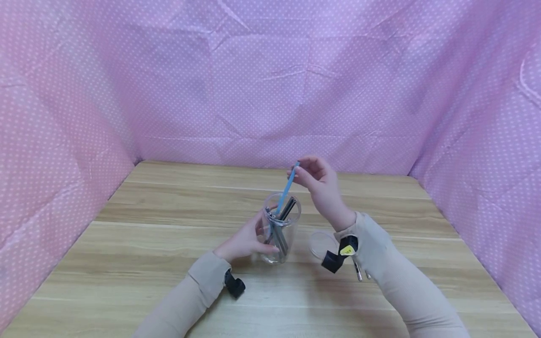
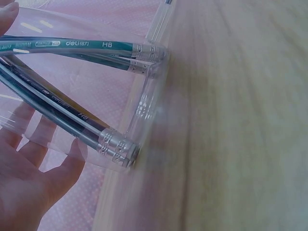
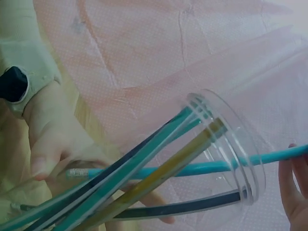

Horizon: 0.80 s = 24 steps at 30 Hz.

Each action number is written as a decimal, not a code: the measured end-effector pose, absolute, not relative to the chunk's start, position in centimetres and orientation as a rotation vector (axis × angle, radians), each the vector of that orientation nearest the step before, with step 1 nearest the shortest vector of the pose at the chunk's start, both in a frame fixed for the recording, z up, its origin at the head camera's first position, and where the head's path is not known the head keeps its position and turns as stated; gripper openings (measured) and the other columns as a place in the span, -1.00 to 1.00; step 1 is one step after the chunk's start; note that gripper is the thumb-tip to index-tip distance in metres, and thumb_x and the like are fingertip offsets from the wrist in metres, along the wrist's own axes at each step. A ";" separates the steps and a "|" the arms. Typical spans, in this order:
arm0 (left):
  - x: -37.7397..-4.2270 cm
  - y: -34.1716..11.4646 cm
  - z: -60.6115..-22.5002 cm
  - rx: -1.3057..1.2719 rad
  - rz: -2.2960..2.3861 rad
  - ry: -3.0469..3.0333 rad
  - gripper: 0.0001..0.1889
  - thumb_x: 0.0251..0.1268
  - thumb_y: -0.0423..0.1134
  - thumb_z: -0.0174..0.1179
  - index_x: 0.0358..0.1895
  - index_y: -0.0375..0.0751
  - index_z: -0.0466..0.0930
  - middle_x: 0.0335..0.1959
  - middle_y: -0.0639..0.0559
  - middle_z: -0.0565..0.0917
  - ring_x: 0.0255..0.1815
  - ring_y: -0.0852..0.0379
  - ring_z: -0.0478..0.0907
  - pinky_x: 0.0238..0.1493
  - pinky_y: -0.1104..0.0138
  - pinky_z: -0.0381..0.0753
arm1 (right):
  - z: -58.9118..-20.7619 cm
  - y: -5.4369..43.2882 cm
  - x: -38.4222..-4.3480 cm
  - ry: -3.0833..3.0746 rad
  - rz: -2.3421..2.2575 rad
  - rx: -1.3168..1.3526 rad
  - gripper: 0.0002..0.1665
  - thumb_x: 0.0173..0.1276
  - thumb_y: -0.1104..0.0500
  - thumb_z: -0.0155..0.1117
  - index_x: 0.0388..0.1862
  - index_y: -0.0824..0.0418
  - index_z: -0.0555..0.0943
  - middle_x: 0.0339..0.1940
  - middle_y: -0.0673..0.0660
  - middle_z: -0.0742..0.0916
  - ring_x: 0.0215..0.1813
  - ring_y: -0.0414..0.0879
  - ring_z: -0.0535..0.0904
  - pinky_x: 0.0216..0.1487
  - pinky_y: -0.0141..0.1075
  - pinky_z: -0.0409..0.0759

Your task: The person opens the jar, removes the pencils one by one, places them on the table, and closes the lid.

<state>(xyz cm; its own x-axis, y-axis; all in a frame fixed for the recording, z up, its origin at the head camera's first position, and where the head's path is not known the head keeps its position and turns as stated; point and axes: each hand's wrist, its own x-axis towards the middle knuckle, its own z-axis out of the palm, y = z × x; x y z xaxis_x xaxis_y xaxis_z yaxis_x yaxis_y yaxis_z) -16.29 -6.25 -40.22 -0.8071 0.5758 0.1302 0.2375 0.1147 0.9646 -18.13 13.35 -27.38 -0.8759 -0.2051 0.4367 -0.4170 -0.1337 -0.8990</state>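
A clear plastic jar (image 1: 291,234) stands on the wooden table with several pencils inside. My left hand (image 1: 245,239) grips it from the left, fingers and thumb curled round its side. Above the rim, my right hand (image 1: 322,185) pinches the upper end of a blue pencil (image 1: 287,188) between thumb and fingers. The pencil's lower part, with its metal ferrule, lies inside the jar in the right wrist view. A yellow pencil (image 3: 178,166) and green ones lean beside it. In the left wrist view, a green pencil (image 2: 96,45) marked HB has its ferrule end near the jar's bottom.
A clear round lid (image 1: 322,245) lies on the table (image 1: 169,234) right of the jar. Near it, a pencil (image 1: 358,272) and another silver-ended one lie partly hidden under my right forearm. Pink dotted cloth (image 1: 270,94) hangs behind the table and along both sides.
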 end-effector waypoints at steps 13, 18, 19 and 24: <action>-16.2 -6.4 -39.9 0.805 1.760 2.038 0.09 -0.08 -0.42 0.43 0.49 0.04 -0.10 0.43 -0.08 0.26 0.41 -0.22 0.22 0.43 -0.11 0.14 | -26.9 13.3 -18.7 -1.963 2.171 0.536 -0.76 0.43 0.37 -0.02 -0.03 0.13 0.50 -0.21 -0.03 0.65 -0.12 -0.22 0.63 0.03 -0.29 0.66; -16.1 -6.4 -39.8 0.803 1.747 2.081 0.08 -0.10 -0.38 0.45 0.49 0.08 -0.06 0.42 -0.09 0.28 0.41 -0.15 0.24 0.42 -0.08 0.19 | -26.9 13.4 -19.0 -1.957 2.216 0.530 -0.78 0.47 0.34 -0.07 -0.01 0.14 0.46 -0.20 -0.02 0.63 -0.15 -0.19 0.66 -0.03 -0.11 0.69; -16.0 -6.4 -39.8 0.796 1.741 2.093 0.08 -0.10 -0.37 0.46 0.48 0.11 -0.05 0.41 -0.08 0.29 0.41 -0.13 0.24 0.41 -0.08 0.21 | -26.9 13.4 -19.0 -1.956 2.224 0.525 -0.78 0.48 0.33 -0.07 -0.01 0.14 0.46 -0.19 -0.02 0.63 -0.16 -0.17 0.67 -0.04 -0.07 0.68; -16.1 -6.3 -39.9 0.807 1.755 2.102 0.07 -0.13 -0.41 0.46 0.47 0.11 -0.01 0.39 -0.10 0.33 0.39 -0.10 0.26 0.39 -0.03 0.27 | -26.4 13.1 -18.9 -1.930 2.248 0.447 -0.78 0.49 0.32 -0.11 0.02 0.16 0.42 -0.17 0.00 0.59 -0.21 -0.19 0.68 -0.14 -0.18 0.73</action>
